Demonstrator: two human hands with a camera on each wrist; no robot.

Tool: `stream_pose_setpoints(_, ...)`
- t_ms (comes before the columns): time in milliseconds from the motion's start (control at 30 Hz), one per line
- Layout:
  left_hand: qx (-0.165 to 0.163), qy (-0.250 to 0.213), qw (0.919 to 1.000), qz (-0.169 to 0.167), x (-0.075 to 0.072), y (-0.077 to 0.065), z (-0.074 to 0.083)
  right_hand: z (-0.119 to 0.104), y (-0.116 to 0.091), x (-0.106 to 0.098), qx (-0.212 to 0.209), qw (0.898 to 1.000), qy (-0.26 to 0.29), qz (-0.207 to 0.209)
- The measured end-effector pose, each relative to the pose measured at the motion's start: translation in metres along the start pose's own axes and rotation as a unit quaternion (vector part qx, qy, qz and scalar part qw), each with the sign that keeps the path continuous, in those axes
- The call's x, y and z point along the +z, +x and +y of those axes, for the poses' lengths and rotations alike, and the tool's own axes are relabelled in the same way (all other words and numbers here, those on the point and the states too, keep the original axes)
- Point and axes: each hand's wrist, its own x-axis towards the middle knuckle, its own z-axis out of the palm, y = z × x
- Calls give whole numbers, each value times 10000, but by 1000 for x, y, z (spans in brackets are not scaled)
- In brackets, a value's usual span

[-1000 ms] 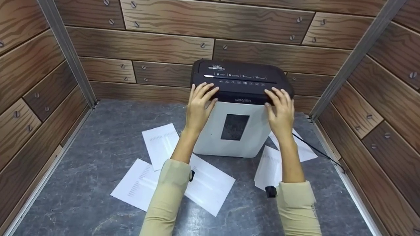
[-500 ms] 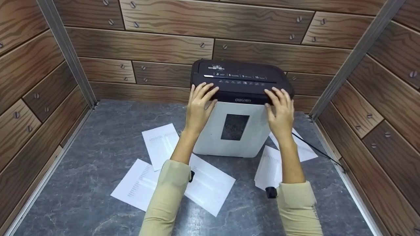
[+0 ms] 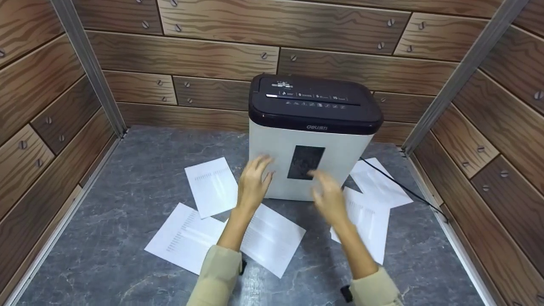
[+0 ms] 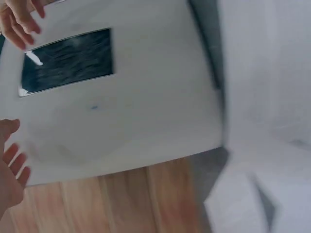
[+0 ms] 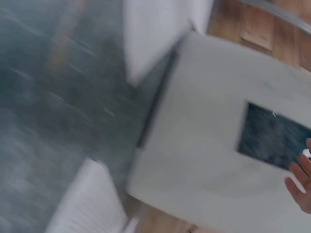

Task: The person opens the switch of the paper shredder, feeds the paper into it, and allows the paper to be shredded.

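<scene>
A paper shredder [image 3: 272,140] with a black lid and a pale bin stands upright at the back of the tabletop. Its dark window [image 3: 306,162] faces me. My left hand [image 3: 251,185] hovers in front of the bin's lower left, fingers loosely bent and holding nothing. Over the window's lower right corner in the head view is my right hand [image 3: 329,197], blurred and likewise holding nothing. The left wrist view has the left hand [image 4: 9,170] at its lower left beside the pale bin front. At the right wrist view's edge, relaxed fingers of the right hand [image 5: 302,187] show beside the window.
Printed sheets lie around the shredder: an upper left sheet [image 3: 211,187], a lower left sheet [image 3: 182,238], a middle sheet [image 3: 272,242], and right-hand sheets [image 3: 367,225] partly overlapping. A black cord [image 3: 395,182] runs right from the shredder. Wood-patterned walls [image 3: 191,51] enclose the tabletop.
Both hands rested on the shredder's lid front edge half a second ago. They have let go and come down toward me, the right one also moving left. The shredder stays where it was.
</scene>
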Motion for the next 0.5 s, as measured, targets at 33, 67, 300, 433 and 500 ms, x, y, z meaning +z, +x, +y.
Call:
stream_pose_setpoints(33,-289,101,9989,-345,3,-11,-4,-1,-10,10,161,9986,-45,-510)
stream_pose_setpoints(67,-588,233,9954,-725,7,-22,-9,-2,-19,20,340,9938,-117,-1049)
stream_pose_setpoints(300,-2340,1213,9093,-3219,21,-71,-35,-2,-68,61,1219,9230,-869,-3545)
stream_pose_setpoints(433,-2376,1629,8943,-3425,26,-81,-43,0,-78,66,1247,9204,-1180,-3512)
stream_pose_setpoints(500,-2324,1740,8978,-3313,28,-82,-45,1,-77,67,1242,9233,-1230,-3419)
